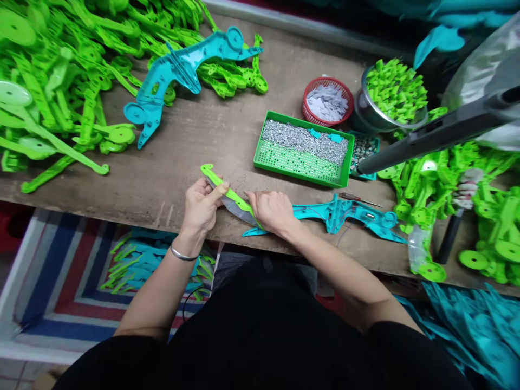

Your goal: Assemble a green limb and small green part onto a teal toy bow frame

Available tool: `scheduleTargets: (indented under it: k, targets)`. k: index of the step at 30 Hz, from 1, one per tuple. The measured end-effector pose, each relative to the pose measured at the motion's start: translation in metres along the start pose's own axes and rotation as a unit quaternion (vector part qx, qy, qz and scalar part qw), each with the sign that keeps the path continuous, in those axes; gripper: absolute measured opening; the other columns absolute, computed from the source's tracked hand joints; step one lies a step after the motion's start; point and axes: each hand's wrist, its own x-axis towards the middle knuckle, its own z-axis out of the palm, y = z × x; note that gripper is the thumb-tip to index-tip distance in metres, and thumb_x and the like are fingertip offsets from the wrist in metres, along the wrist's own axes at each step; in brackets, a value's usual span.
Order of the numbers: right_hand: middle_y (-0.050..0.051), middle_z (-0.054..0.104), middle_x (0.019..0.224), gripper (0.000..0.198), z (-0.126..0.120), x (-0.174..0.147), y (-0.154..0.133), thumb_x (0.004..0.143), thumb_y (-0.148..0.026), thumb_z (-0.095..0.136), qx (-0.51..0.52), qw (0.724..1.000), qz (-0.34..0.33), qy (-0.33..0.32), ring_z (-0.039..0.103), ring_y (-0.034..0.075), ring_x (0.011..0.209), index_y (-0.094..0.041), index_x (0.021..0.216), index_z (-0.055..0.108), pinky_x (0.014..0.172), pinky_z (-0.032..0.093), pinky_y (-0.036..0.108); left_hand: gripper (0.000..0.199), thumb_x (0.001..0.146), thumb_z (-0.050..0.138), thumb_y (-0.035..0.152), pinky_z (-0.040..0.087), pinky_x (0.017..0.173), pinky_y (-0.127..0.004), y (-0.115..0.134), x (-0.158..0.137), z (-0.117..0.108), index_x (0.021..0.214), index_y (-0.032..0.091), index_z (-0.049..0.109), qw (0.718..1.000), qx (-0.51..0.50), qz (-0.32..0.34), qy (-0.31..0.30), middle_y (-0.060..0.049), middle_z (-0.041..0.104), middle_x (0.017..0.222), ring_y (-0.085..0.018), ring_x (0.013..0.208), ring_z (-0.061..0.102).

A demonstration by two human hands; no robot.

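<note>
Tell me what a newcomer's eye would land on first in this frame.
Probably the huge heap of bright green plastic parts covering the far left of the wooden workbench, with a teal bow-shaped shell lying on its edge. Next, at the near edge, the left hand and right hand both grip a green plastic strip. Right of centre sits a green tray of small metal screws.

Lying slantwise near the wooden table's [170, 162] front edge: slim lime-green plastic arm [227, 190], hooked tip pointing up-left. Backing onto a grey strip [238, 212] beneath. Both being pinched at either end, raised slightly off the boards.
</note>
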Motion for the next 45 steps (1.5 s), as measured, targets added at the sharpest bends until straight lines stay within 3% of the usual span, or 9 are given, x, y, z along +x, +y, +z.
scheduleTargets:
  k: [5, 8, 12, 16, 22, 28, 33, 37, 45]
  targets:
    - [0.019, 0.077, 0.103, 0.067, -0.006, -0.001, 0.003, 0.104, -0.051, 0.019, 0.021, 0.999, 0.018, -0.025, 0.073, 0.031, 0.098, -0.018, 0.104, 0.077, 0.087, 0.051, 0.041, 0.056, 0.055, 0.092, 0.038, 0.057, 0.074, -0.027, -0.012, -0.015, 0.003, 0.098, 0.016, 0.063, 0.999, 0.025, 0.023, 0.0, -0.002, 0.072, 0.088, -0.015, 0.078, 0.069]
    - [0.02, 0.076, 0.105, 0.069, -0.012, 0.001, 0.004, 0.103, -0.052, 0.017, 0.028, 0.998, 0.031, -0.038, 0.072, 0.032, 0.1, -0.017, 0.106, 0.076, 0.087, 0.05, 0.04, 0.06, 0.049, 0.094, 0.031, 0.056, 0.082, -0.03, -0.026, -0.036, 0.009, 0.099, 0.016, 0.064, 0.996, 0.068, -0.021, -0.053, -0.004, 0.075, 0.095, -0.018, 0.087, 0.071]
    - [0.021, 0.076, 0.101, 0.068, -0.018, 0.005, 0.007, 0.103, -0.051, 0.018, 0.048, 0.998, 0.032, -0.032, 0.072, 0.031, 0.098, -0.015, 0.101, 0.077, 0.083, 0.048, 0.038, 0.055, 0.049, 0.094, 0.03, 0.057, 0.083, -0.034, -0.042, -0.056, 0.02, 0.094, 0.015, 0.065, 0.982, 0.078, -0.109, -0.135, -0.005, 0.076, 0.089, -0.019, 0.082, 0.071]
    - [0.016, 0.075, 0.087, 0.067, -0.018, 0.008, 0.016, 0.104, -0.051, 0.023, 0.093, 0.995, 0.02, -0.008, 0.069, 0.023, 0.083, -0.013, 0.09, 0.076, 0.072, 0.041, 0.03, 0.051, 0.054, 0.091, 0.029, 0.057, 0.077, -0.029, -0.046, -0.06, 0.027, 0.094, 0.015, 0.065, 0.984, 0.075, -0.091, -0.135, -0.004, 0.075, 0.087, -0.016, 0.077, 0.07]
    - [0.001, 0.053, 0.056, 0.064, -0.019, 0.02, 0.033, 0.104, -0.048, 0.027, 0.224, 0.973, -0.057, -0.02, 0.046, 0.01, 0.056, -0.015, 0.061, 0.061, 0.061, 0.03, 0.026, 0.049, 0.058, 0.09, 0.03, 0.057, 0.074, -0.029, -0.047, -0.062, 0.036, 0.096, 0.013, 0.064, 0.987, 0.079, -0.069, -0.123, -0.007, 0.075, 0.089, -0.017, 0.077, 0.07]
    - [-0.004, 0.04, 0.051, 0.057, -0.022, 0.028, 0.039, 0.1, -0.05, 0.032, 0.298, 0.954, -0.034, 0.005, 0.037, 0.01, 0.054, -0.019, 0.055, 0.046, 0.059, 0.028, 0.027, 0.043, 0.071, 0.084, 0.037, 0.057, 0.085, -0.033, -0.033, -0.074, 0.039, 0.104, 0.016, 0.065, 0.978, -0.015, -0.106, -0.18, -0.007, 0.074, 0.095, -0.019, 0.091, 0.071]
    - [-0.007, 0.033, 0.052, 0.055, -0.039, 0.032, 0.046, 0.097, -0.056, 0.039, 0.368, 0.928, -0.017, -0.057, 0.03, 0.008, 0.053, -0.021, 0.055, 0.038, 0.057, 0.028, 0.026, 0.038, 0.079, 0.071, 0.036, 0.049, 0.106, -0.047, -0.022, -0.087, 0.035, 0.111, 0.016, 0.069, 0.94, -0.194, -0.175, -0.219, -0.011, 0.073, 0.114, -0.028, 0.114, 0.067]
    - [-0.006, 0.038, 0.054, 0.058, -0.062, 0.031, 0.048, 0.092, -0.067, 0.041, 0.334, 0.935, -0.008, -0.116, 0.034, 0.009, 0.054, -0.021, 0.057, 0.043, 0.056, 0.031, 0.025, 0.043, 0.08, 0.064, 0.025, 0.04, 0.115, -0.052, -0.023, -0.092, 0.041, 0.123, 0.019, 0.067, 0.916, -0.243, -0.181, -0.264, -0.01, 0.071, 0.122, -0.029, 0.122, 0.064]
    - [-0.002, 0.046, 0.059, 0.059, -0.079, 0.03, 0.047, 0.093, -0.069, 0.038, 0.258, 0.958, 0.018, -0.124, 0.044, 0.011, 0.06, -0.02, 0.061, 0.048, 0.06, 0.038, 0.026, 0.048, 0.083, 0.061, 0.021, 0.038, 0.117, -0.052, -0.021, -0.094, 0.049, 0.13, 0.022, 0.064, 0.904, -0.261, -0.168, -0.294, -0.009, 0.069, 0.128, -0.03, 0.129, 0.058]
